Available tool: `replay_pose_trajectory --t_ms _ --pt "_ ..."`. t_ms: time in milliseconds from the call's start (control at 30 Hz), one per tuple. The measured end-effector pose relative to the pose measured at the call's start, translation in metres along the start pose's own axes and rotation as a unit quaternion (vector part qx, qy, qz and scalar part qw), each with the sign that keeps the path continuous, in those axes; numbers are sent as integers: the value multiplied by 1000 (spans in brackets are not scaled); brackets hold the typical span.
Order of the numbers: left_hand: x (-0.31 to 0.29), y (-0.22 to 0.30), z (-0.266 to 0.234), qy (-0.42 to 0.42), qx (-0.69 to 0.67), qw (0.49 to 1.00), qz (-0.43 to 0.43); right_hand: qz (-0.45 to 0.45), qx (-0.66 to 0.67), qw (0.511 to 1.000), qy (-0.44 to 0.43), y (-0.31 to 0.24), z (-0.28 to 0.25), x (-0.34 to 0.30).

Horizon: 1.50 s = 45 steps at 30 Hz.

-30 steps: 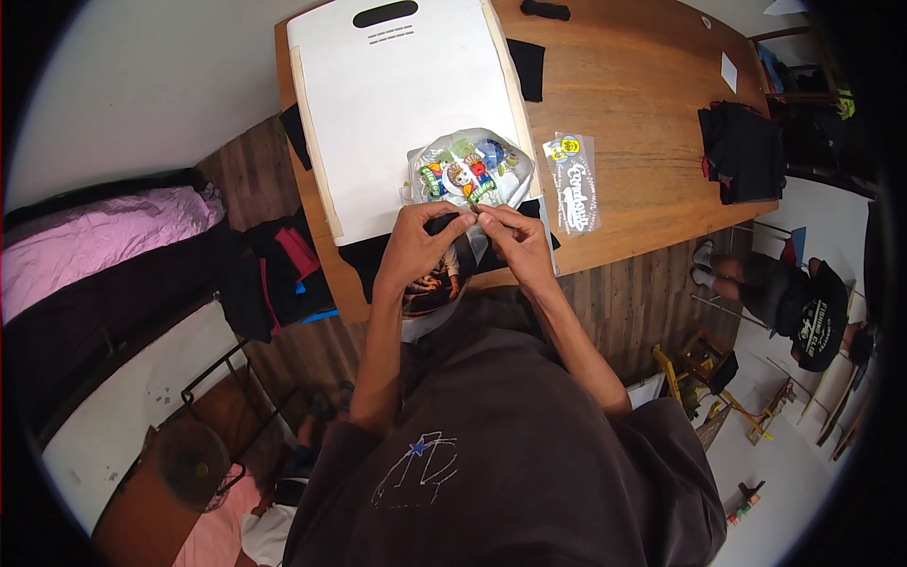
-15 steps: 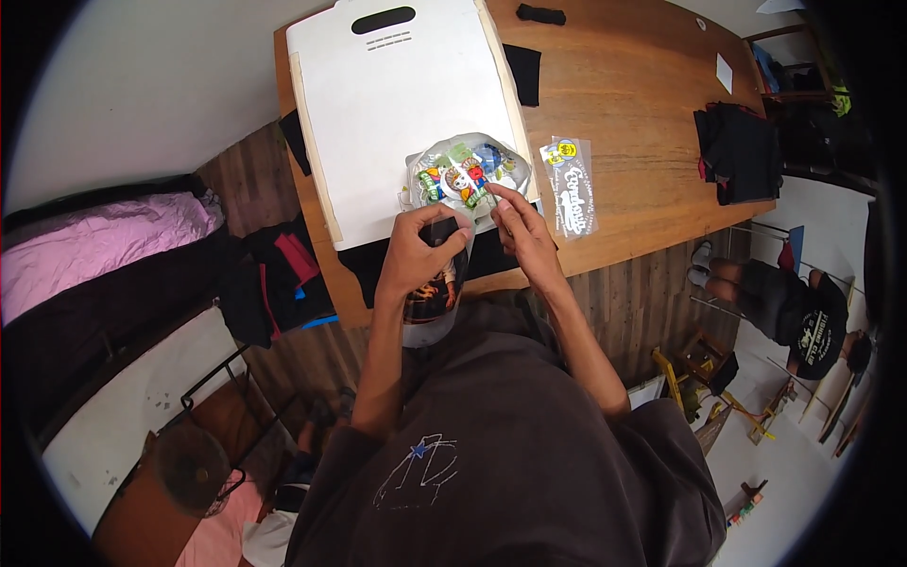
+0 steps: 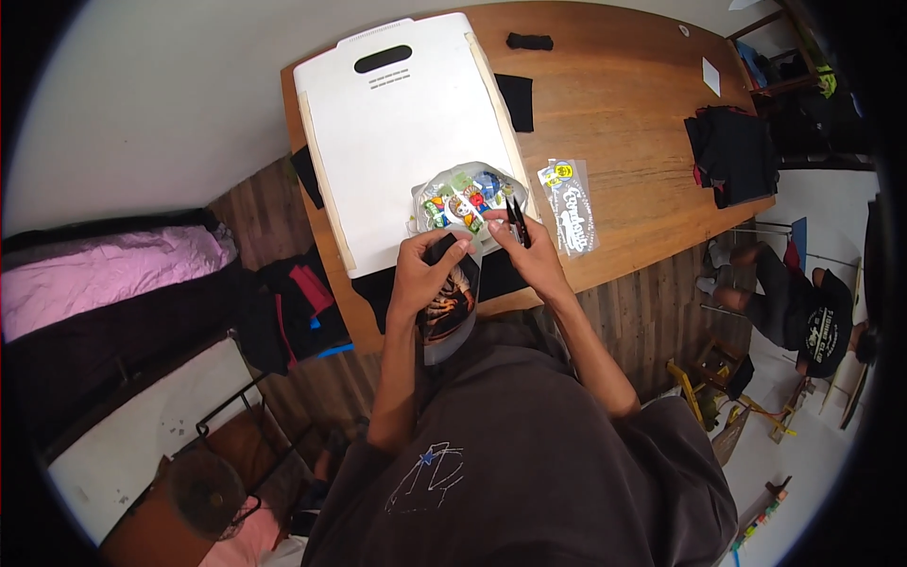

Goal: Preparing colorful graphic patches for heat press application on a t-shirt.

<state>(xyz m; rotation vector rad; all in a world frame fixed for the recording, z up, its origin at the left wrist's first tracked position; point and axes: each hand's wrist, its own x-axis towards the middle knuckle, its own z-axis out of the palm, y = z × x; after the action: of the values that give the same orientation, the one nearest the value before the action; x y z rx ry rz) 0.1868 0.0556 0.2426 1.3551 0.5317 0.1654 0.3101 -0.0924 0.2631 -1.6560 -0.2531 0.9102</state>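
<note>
Apparently colourful prints [image 3: 465,205] inside clear plastic [image 3: 436,183].

I see two bare, slender forearms [image 3: 395,369] stretched forward and converging; the bare left hand [image 3: 421,271] is bent, thumb near fingers, and the bare right hand [image 3: 535,260] is curled, fingertips turned inward.

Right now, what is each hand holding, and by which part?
The left hand pinches the dark printed sheet near its upper end, between thumb and fingers. The right hand holds the black snips by the lower end, tips pointing away.
</note>
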Motion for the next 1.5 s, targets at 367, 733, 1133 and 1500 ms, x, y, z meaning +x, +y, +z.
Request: replay_pose_trajectory --t_ms 367,733,1133,1500 --pt "8 13 -18 -57 44 996 47 -84 10 991 -102 4 -1 -2" --pt "0 33 -5 -37 96 993 57 -212 -60 975 -31 -14 1 -19" --pt "-9 26 1 -44 87 992 74 -156 -36 985 -61 -12 -2 -41" --pt "-18 28 5 -30 100 991 83 -172 -35 983 -46 -8 7 -41"
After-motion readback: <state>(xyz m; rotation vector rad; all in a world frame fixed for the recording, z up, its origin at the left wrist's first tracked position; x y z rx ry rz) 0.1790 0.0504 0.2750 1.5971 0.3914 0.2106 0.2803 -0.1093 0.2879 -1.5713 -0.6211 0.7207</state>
